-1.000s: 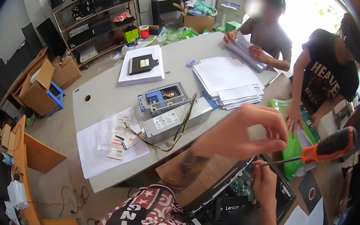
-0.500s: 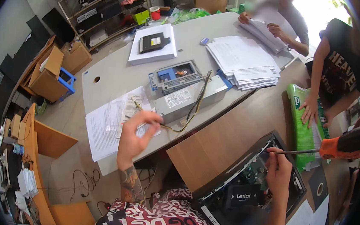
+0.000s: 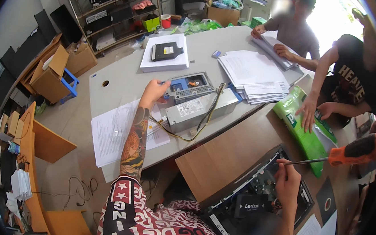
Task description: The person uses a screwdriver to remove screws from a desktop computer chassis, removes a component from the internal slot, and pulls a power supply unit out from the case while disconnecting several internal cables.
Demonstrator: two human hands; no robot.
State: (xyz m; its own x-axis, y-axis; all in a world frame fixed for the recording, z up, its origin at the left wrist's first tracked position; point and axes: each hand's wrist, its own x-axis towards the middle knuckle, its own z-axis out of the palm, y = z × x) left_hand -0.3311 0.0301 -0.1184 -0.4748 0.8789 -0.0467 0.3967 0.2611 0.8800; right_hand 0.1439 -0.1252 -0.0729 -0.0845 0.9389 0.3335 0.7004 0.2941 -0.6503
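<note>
My left hand (image 3: 155,92) reaches across the grey table, its fingers closed on the near left end of a metal drive cage (image 3: 205,78) with blue plastic parts. The cage lies against a silver power supply (image 3: 186,109) with yellow and black cables (image 3: 208,115). My right hand (image 3: 288,180) pinches the shaft tip of a screwdriver (image 3: 354,150) with an orange and black handle. Beneath that hand is an opened black computer case (image 3: 219,225), its green circuit board (image 3: 260,182) showing. A black solid-state drive (image 3: 250,206) sits inside it.
Printed sheets (image 3: 105,141) lie left of the power supply. A black optical drive (image 3: 167,51) rests on a paper stack (image 3: 150,65); another stack (image 3: 254,74) stands farther right. Two people work opposite, one with hands on a green paper pack (image 3: 295,113).
My left hand has moved forward from above the sheets to the drive cage and closed on its end. My right hand still pinches the screwdriver. The green pack has shifted and turned.
</note>
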